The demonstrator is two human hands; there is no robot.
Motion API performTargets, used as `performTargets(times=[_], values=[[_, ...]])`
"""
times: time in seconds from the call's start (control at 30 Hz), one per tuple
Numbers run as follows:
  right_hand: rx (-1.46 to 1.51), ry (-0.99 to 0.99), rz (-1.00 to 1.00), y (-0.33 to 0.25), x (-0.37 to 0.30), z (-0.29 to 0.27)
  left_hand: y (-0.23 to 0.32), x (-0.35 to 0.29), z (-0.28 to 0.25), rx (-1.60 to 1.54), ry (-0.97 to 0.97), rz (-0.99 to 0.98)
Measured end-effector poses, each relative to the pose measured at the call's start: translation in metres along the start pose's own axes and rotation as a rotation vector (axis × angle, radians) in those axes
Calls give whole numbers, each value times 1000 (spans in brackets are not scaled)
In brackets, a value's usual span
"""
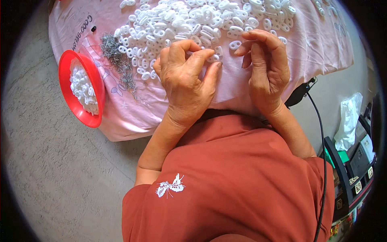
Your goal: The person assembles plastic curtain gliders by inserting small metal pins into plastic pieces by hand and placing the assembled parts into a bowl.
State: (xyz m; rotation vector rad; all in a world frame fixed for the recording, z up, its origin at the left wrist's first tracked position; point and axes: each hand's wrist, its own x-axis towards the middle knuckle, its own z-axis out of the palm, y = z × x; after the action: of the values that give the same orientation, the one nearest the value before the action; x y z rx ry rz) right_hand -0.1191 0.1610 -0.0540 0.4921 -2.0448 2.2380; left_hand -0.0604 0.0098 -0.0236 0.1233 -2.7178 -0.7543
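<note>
A large heap of small white oval plastic pieces with two holes (185, 20) lies on a pink printed cloth (133, 117). My left hand (183, 78) hovers at the heap's near edge, thumb and forefinger apart, with nothing visible gripped. A white piece (218, 51) shows just beyond those fingertips; whether they touch it I cannot make out. To the right, my right hand (268, 66) is loosely curled with its fingers apart, and nothing shows in it. One loose piece (235, 44) lies beside its fingertips. Left of the heap is a pile of thin grey metal pins (115, 52).
A red bowl (64, 86) with white pieces stands tilted at the cloth's left edge. Near it lies a small black object (94, 29). A black cable (322, 161) hangs at my right, past a dark shelf unit (342, 177) with a white plastic bag (348, 121).
</note>
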Motion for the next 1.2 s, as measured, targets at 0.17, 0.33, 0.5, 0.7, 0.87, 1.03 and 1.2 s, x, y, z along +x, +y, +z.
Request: performTargets(times=[0.17,0.33,0.5,0.7,0.87,1.03,1.2], values=[[39,-9,34,-2,-2,-2,-5,0,3,-30,55,16],[95,-18,35,-2,-1,-2,2,13,2,20,17,106],[94,-24,46,-4,-1,-1,2,11,7,31,4,110],[125,-22,68,-6,-2,1,-1,11,1,34,61,88],[-39,-127,60,-1,-3,-3,-4,4,-19,-454,99,-312],[-394,-287,-112,-12,4,3,-6,-8,-25,-797,48,-549],[-602,-366,-269,-9,2,7,-9,-14,-28,-857,24,-593]])
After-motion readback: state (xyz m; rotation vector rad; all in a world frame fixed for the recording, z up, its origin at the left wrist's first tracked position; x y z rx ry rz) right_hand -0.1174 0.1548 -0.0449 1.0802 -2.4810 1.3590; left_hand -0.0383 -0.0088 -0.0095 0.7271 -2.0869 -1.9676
